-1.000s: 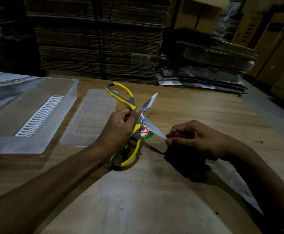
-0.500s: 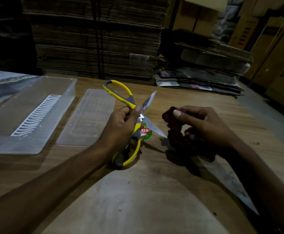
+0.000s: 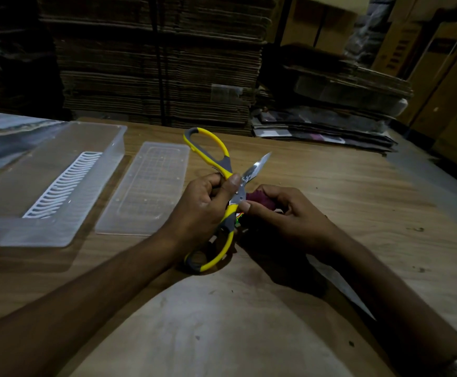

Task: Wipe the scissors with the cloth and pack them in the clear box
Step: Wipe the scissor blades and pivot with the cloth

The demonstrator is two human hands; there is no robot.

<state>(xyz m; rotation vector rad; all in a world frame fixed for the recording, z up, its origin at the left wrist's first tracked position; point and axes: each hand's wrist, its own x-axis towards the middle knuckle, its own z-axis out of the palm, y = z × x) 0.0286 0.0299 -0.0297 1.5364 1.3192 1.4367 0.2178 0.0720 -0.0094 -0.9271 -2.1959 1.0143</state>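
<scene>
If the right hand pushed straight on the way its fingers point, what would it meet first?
The right hand, gripping the maroon cloth, points leftward at the scissors held open in the left hand. It would probably meet the lower blade near the pivot first; depth is hard to judge here.

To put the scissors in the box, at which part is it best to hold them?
Probably the far yellow handle loop, taken from above: it stands free and raised, while the scissors are open with one bare blade pointing up and away.
</scene>
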